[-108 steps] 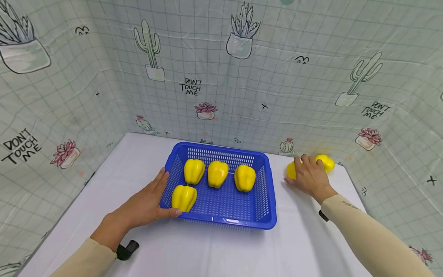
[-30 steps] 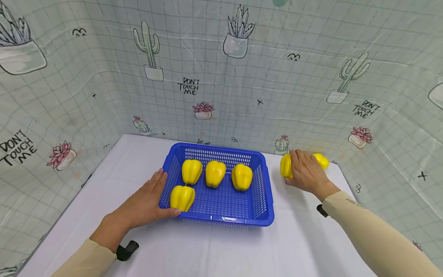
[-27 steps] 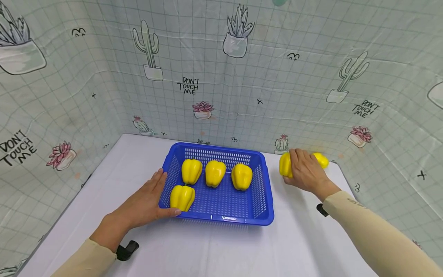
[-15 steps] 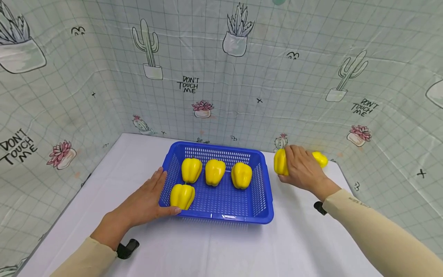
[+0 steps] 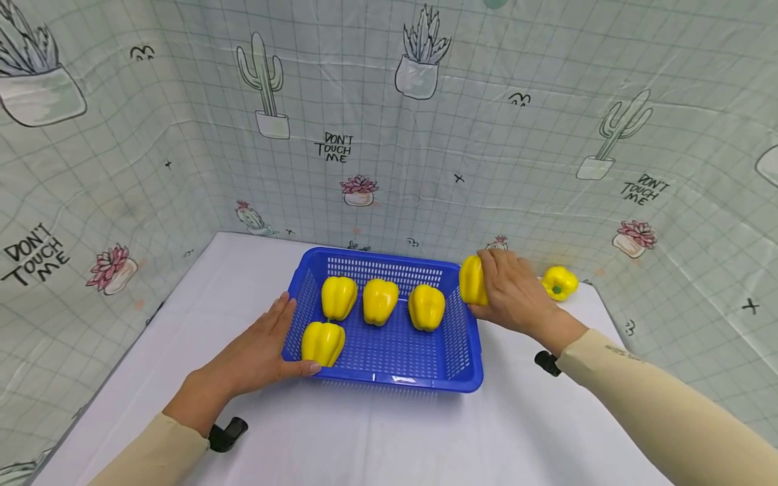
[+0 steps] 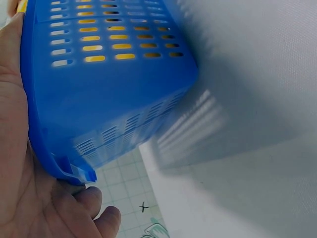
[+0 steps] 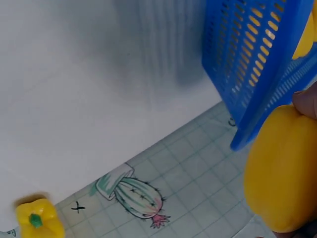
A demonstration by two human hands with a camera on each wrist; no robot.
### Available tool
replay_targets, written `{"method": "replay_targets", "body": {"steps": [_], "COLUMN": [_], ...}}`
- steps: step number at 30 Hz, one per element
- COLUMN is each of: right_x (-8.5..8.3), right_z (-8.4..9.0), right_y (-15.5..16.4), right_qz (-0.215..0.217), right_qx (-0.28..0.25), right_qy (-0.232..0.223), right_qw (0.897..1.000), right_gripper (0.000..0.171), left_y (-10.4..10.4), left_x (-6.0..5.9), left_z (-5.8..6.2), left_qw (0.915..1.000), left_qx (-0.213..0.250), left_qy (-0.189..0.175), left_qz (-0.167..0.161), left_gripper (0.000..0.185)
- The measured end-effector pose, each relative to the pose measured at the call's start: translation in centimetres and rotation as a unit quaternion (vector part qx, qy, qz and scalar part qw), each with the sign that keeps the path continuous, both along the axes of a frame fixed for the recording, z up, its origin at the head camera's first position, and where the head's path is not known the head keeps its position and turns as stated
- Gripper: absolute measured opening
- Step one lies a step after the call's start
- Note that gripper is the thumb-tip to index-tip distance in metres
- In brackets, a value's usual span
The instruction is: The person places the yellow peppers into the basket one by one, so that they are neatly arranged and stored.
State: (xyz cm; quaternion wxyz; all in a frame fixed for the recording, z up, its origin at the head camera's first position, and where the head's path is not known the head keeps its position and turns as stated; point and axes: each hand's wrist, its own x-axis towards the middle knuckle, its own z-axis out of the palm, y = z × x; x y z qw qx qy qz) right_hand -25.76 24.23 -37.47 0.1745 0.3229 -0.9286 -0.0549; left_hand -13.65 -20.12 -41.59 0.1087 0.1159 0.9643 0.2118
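A yellow bell pepper (image 5: 472, 280) is gripped in my right hand (image 5: 516, 290), raised at the right rim of the blue basket (image 5: 389, 382). The right wrist view shows the held pepper (image 7: 282, 171) up close, a fingertip on it and the basket wall (image 7: 237, 59) beyond. Inside the basket lie several yellow peppers, three in a back row and one at the near left corner. My left hand (image 5: 252, 358) rests against the basket's left side, fingers extended along the rim and thumb on the front rim. In the left wrist view the palm touches the rim.
Another yellow bell pepper (image 5: 560, 283) with a green stem lies at the table's back right. White cloth covers the table (image 5: 377, 439). A cactus-print curtain (image 5: 389, 135) stands behind and along both sides.
My right hand has taken hold of a bell pepper, lifted it and carried it left to the basket's right rim, uncovering the other pepper. My left hand has stayed at the basket.
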Motion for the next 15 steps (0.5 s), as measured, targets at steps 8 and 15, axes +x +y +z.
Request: {"method": "replay_targets", "body": {"steps": [8, 15], "right_x": [0.4, 0.7], "right_z": [0.4, 0.5], "right_y": [-3.0, -5.5], "right_qz": [0.034, 0.062], "right_qx": [-0.001, 0.000], "right_qy": [-0.007, -0.005], "right_qw": [0.999, 0.998], "right_gripper": [0.098, 0.096], "left_y": [0.1, 0.1], "left_x": [0.1, 0.1], "left_z": [0.0, 0.0], "left_qw": [1.0000, 1.0000], "left_qx": [0.002, 0.001], "left_qy": [0.009, 0.009], "left_qz": [0.000, 0.002], "left_gripper": [0.135, 0.133]}}
